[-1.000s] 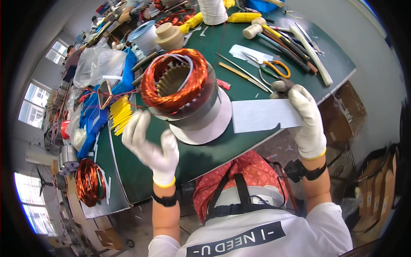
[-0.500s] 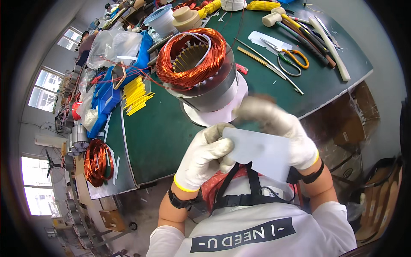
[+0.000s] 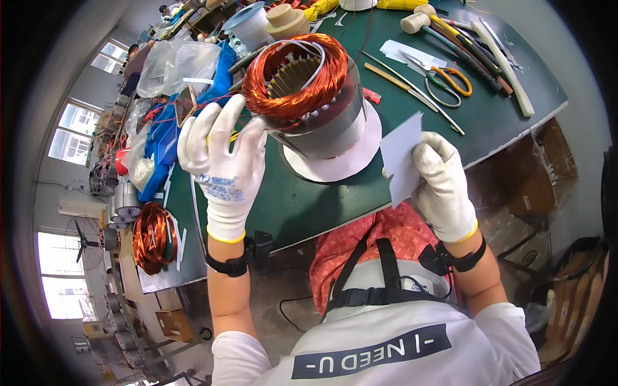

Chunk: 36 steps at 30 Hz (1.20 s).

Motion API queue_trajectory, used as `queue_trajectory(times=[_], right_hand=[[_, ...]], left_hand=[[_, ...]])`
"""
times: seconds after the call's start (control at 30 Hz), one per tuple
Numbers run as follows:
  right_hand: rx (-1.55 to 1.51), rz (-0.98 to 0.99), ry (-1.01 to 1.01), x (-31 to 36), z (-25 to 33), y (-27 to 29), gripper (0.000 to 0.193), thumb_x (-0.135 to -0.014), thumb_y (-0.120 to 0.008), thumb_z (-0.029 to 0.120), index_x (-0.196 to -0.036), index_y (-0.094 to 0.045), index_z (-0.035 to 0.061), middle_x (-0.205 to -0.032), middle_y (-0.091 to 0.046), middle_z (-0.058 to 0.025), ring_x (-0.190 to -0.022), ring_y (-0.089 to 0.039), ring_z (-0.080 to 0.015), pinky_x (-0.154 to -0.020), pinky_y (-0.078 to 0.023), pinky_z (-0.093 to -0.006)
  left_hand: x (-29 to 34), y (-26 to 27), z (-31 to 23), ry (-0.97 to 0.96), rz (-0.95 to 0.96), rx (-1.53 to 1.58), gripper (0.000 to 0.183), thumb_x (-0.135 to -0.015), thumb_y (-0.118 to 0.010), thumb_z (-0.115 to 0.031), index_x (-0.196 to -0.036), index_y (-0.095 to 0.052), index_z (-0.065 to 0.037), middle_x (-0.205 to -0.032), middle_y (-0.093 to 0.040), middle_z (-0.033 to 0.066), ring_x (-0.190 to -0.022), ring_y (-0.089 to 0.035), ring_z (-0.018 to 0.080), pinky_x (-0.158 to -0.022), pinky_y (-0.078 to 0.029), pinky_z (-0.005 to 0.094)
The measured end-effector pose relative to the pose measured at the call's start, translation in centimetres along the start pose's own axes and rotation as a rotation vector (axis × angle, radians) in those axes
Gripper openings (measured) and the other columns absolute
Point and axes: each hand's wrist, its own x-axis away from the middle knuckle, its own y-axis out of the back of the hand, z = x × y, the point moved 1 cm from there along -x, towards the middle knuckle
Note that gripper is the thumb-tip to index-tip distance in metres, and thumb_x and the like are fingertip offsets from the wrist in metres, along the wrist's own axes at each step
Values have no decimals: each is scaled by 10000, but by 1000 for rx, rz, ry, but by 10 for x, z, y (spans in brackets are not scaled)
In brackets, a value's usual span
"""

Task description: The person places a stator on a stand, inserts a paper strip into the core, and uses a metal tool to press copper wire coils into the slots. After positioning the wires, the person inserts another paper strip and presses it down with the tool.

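A motor stator (image 3: 351,106) stands upright on a round white base, with a thick ring of copper winding (image 3: 296,106) on top and a pale sleeve looped inside it. My left hand (image 3: 225,157), in a white glove, is raised at the stator's left side. Its fingers are stretched and hold nothing; whether the thumb side touches the stator I cannot tell. In front and to the right, my gloved right hand (image 3: 444,186) pinches a thin whitish sheet (image 3: 402,154) between thumb and fingers. The sheet is tilted upright, with a notch in its lower edge.
Scissors (image 3: 444,83), thin rods (image 3: 412,90) and mallets (image 3: 418,24) lie at the back right of the green table (image 3: 270,219). Blue bins (image 3: 158,154) and plastic bags (image 3: 177,67) fill the left side. A loose copper coil (image 3: 154,238) sits at the left corner.
My left hand has left the sheet and moved left and up to the stator, opening its fingers. My right hand now holds the sheet, turned upright.
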Motion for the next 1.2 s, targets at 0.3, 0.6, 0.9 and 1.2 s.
queue_trajectory(times=[0.3,0.6,0.9,1.2], right_hand=[[56,176,37,-9,18,-54,319,-899,-696,264,-1062,-618,1,-971,-644,-36,-882,-592,-79,-804,-480,-240],[610,-236,411,-19,-35,-53,135,-847,-675,118,-880,-599,12,-767,-654,-111,-688,-642,-155,-640,-492,-297],[621,-303,429,-30,-46,-72,135,-862,-663,111,-888,-592,-1,-758,-648,-84,-694,-631,-129,-653,-501,-291],[520,-370,366,-38,-17,-62,96,-854,-649,82,-868,-601,-1,-718,-651,-75,-635,-649,-115,-590,-504,-279]], left_hand=[[-8,54,-114,235,787,448,267,-850,-624,-251,-1053,-657,-81,-776,-643,168,-815,-650,321,-872,-471,473],[-14,34,-28,176,311,1010,497,-755,-741,-380,-1109,-650,-45,-1040,-665,142,-968,-628,327,-872,-487,426],[-39,-61,44,-138,206,612,590,-893,-511,-635,-957,-656,-67,-1196,-662,103,-1232,-494,413,-1050,-331,497],[-39,-58,5,-4,53,543,497,-846,-639,-560,-854,-633,-63,-938,-679,54,-1117,-579,360,-1021,-335,500]])
